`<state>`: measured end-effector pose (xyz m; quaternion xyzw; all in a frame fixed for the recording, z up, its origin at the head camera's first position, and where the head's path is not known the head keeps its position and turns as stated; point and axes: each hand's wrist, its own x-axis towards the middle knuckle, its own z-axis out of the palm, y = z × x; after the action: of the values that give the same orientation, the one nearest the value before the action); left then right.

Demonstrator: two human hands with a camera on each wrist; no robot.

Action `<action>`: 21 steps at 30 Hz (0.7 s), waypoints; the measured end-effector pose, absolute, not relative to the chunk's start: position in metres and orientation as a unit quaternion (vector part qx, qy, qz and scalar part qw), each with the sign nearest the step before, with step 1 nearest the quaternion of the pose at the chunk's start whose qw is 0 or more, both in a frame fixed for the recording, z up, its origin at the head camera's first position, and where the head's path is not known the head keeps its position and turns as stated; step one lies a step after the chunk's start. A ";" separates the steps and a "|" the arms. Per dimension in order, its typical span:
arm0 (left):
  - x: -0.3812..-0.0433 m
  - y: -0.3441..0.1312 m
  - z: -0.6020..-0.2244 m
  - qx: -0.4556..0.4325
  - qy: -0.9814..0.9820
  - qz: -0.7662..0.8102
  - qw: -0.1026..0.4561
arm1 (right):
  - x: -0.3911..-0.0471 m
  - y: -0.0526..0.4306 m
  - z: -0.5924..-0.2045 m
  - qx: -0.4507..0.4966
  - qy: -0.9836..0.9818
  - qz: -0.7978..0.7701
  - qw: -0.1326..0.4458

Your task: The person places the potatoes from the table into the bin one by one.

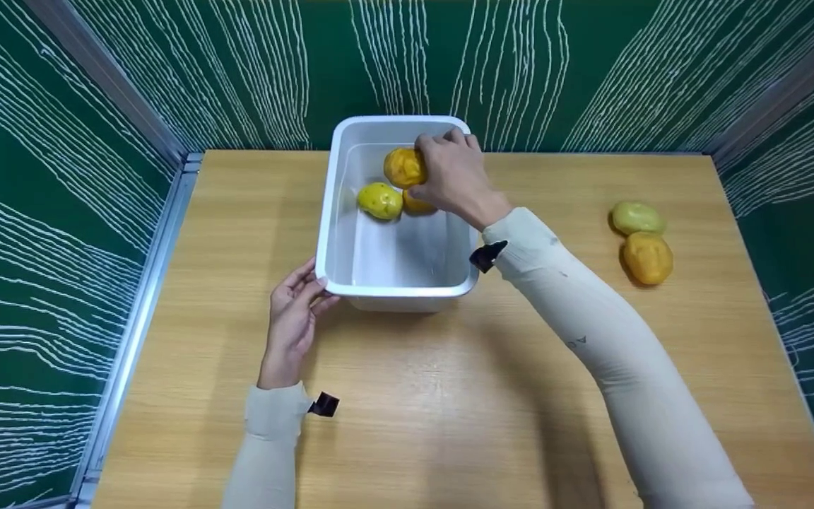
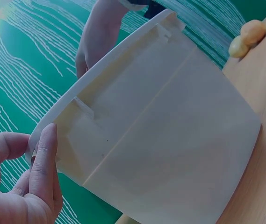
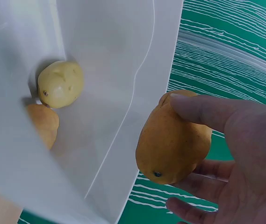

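Observation:
A white plastic tub stands on the table. Above its inside, my right hand grips an orange mango-like fruit between thumb and fingers; the right wrist view shows a small dark spot on that fruit. Below it in the tub lie a yellow lumpy fruit and another orange fruit, which the hand partly hides in the head view. My left hand pinches the tub's rim at the near left corner, its thumb and fingers on either side of the rim.
To the tub's right on the wooden table lie a yellow-green fruit and an orange fruit, touching. Green walls with white wavy lines enclose the back and sides. A metal rail runs along the left edge.

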<state>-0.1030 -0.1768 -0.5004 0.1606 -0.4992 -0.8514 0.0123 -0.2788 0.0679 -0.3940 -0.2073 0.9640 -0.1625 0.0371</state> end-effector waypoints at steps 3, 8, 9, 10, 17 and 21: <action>-0.103 -0.177 -0.500 0.163 -0.499 -0.851 0.012 | -0.280 0.063 -0.395 -0.197 0.966 -0.160 0.047; -0.103 -0.177 -0.500 0.166 -0.502 -0.849 0.012 | -0.281 0.055 -0.397 -0.187 0.967 -0.164 0.060; -0.103 -0.177 -0.500 0.167 -0.503 -0.848 0.013 | -0.281 0.053 -0.397 -0.186 0.967 -0.164 0.062; -0.103 -0.176 -0.500 0.168 -0.503 -0.848 0.013 | -0.281 0.051 -0.398 -0.186 0.967 -0.163 0.064; -0.103 -0.177 -0.502 0.162 -0.497 -0.852 0.017 | -0.282 0.041 -0.404 -0.185 0.969 -0.146 0.076; -0.104 -0.176 -0.502 0.166 -0.495 -0.853 0.019 | -0.283 0.037 -0.407 -0.180 0.970 -0.141 0.088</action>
<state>-0.1038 -0.1760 -0.5023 0.1659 -0.4951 -0.8526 0.0194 -0.2828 0.0368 -0.4067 -0.1796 0.9696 -0.1412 0.0876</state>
